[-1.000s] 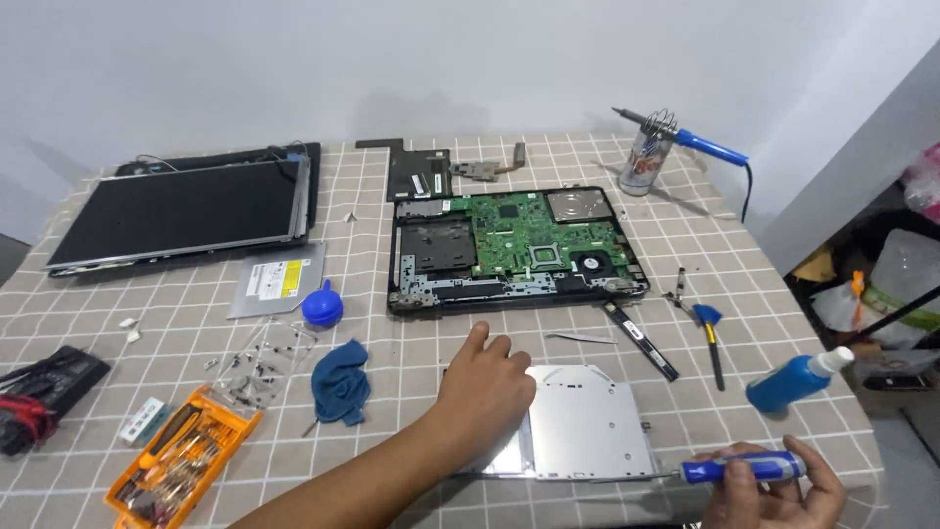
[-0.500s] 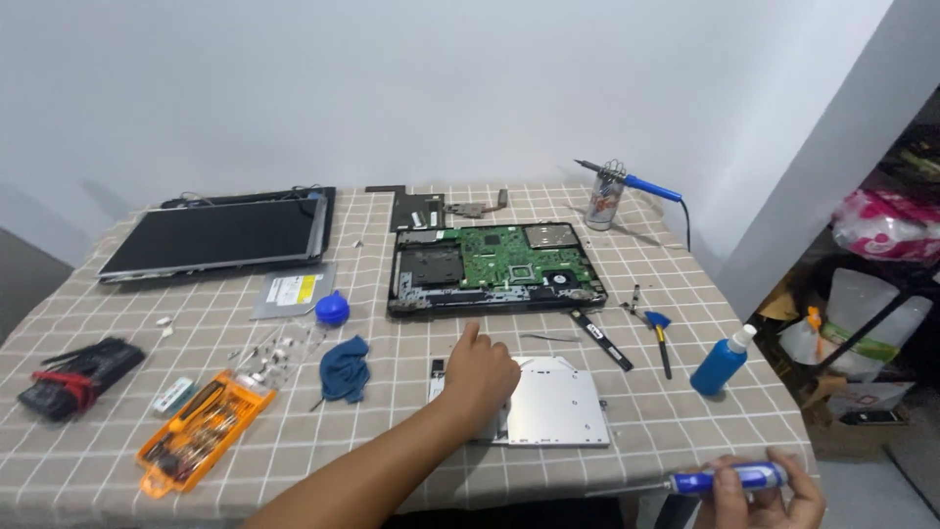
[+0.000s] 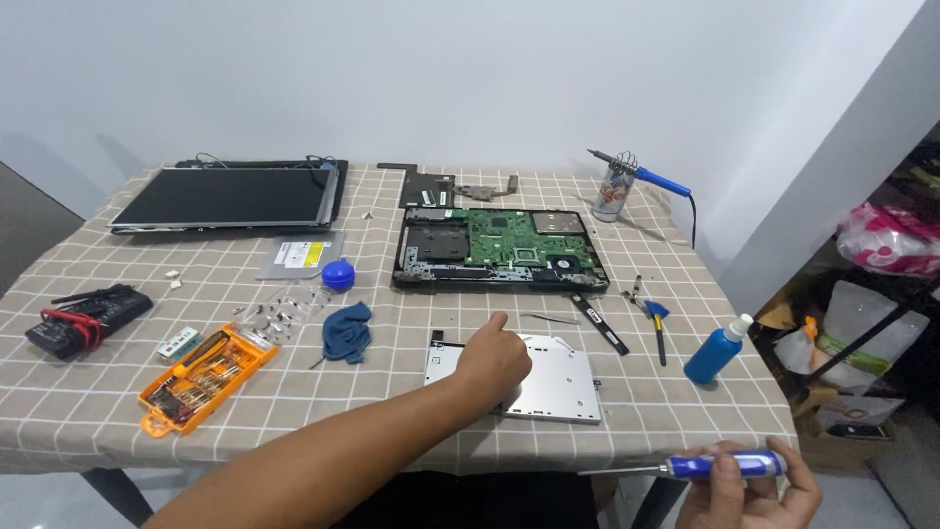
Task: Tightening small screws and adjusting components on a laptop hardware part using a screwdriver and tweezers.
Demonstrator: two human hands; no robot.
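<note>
Since a second ago the view has been drawn back and lifted, so that the whole worktop [image 3: 627, 431] is now taken in, while the hands have been kept almost where they were: the left hand [image 3: 494, 358] remains on the silver optical drive [image 3: 553, 384] and the right hand [image 3: 749, 485] remains off the near edge. From this it may be judged that the work on the drive has been paused rather than advanced (no screw or cover is seen lifted from it). The left hand is loosely curled, forefinger stretched out, and is rested on the drive's left part without gripping it. The right hand is closed around a blue-handled screwdriver [image 3: 720, 464], whose shaft is pointed left, below and to the right of the drive. The drive lies flat, with the open laptop base [image 3: 499, 248] beyond it, a blue cloth [image 3: 348, 331] to its left and a blue bottle [image 3: 717, 351] to its right.
</note>
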